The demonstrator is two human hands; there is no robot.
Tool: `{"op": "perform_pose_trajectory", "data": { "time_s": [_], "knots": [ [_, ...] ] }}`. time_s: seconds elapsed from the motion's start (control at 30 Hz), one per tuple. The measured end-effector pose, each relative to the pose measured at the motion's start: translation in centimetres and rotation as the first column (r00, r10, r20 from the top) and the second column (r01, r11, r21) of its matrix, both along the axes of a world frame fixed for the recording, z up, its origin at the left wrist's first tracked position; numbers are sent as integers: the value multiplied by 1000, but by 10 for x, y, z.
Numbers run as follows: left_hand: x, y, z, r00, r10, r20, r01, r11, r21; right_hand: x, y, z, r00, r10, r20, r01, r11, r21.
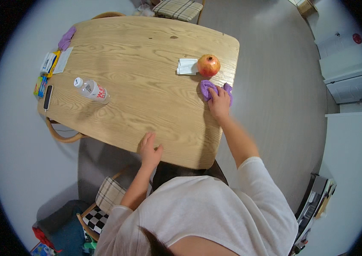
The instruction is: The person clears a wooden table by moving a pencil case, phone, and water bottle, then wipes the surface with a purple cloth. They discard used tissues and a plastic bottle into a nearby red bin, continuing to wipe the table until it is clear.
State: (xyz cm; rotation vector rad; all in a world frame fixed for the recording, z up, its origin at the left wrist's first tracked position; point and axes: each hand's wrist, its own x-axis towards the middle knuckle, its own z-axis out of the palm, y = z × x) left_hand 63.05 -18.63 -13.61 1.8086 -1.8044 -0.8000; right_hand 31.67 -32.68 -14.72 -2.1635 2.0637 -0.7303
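My right hand (220, 102) grips a bunched purple cloth (207, 90) at the right edge of the wooden table (142, 70). Just beyond the cloth sits a pomegranate (208, 65), with a folded white paper (187, 66) against its left side. My left hand (151, 150) is over the table's near edge, fingers apart, holding nothing. Farther left a clear plastic bottle (91, 90) with a white cap stands on the table.
Along the table's left end are another purple cloth (67, 38), a white sheet (63, 60), a yellow and white pack (50, 64), small colourful packets (40, 86) and a phone (48, 97) on a cable. Chairs with plaid cushions (178, 9) stand at the far side and near left.
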Motion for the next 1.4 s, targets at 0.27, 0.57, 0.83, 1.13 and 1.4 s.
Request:
{"op": "perform_pose_trajectory", "data": {
  "time_s": [0.27,0.57,0.83,1.13,1.4],
  "knots": [
    [-77,-87,43,996,33,-80,-32,999,24,16,53,0,947,315,70,-317,948,31],
    [-248,-247,60,980,137,142,-126,988,-87,-24,5,2,710,682,176,-696,717,33],
    [-277,-262,45,955,264,136,-243,958,-151,-43,-7,-10,622,774,114,-782,620,59],
    [-195,-165,48,813,581,-28,-557,763,-328,-44,-11,-2,579,802,146,-814,579,49],
    [-112,-107,28,657,754,31,-707,629,-322,-37,-17,-2,523,845,109,-852,523,31]
  ]
}}
